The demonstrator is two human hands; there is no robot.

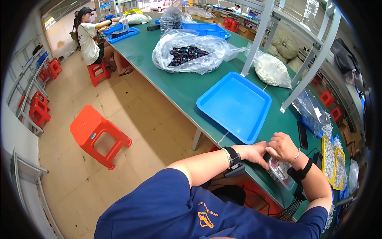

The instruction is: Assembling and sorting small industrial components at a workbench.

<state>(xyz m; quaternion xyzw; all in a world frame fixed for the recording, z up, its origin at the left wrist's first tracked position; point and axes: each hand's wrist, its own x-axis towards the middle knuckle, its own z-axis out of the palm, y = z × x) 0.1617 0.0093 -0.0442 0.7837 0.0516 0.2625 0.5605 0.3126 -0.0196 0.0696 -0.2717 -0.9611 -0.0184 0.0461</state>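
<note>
A clear plastic container (281, 175) with small dark and reddish contents sits at the table's near edge, below my hands. My left hand (256, 154) lies against its far left side, fingers closed about it and partly hidden by the right hand. My right hand (282, 146) is curled into a fist over the container's far end, touching the left fingers. What its fingers pinch is hidden. A blue tray (234, 107) lies flat just beyond my left hand.
A clear bag (191, 65) of small dark coloured parts stands farther along the green table (139, 49). Metal shelf posts (258, 38) rise at the right. Yellow trays (333, 163) hold pale parts. A red stool (99, 135) stands left; another person (88, 40) sits at the far end.
</note>
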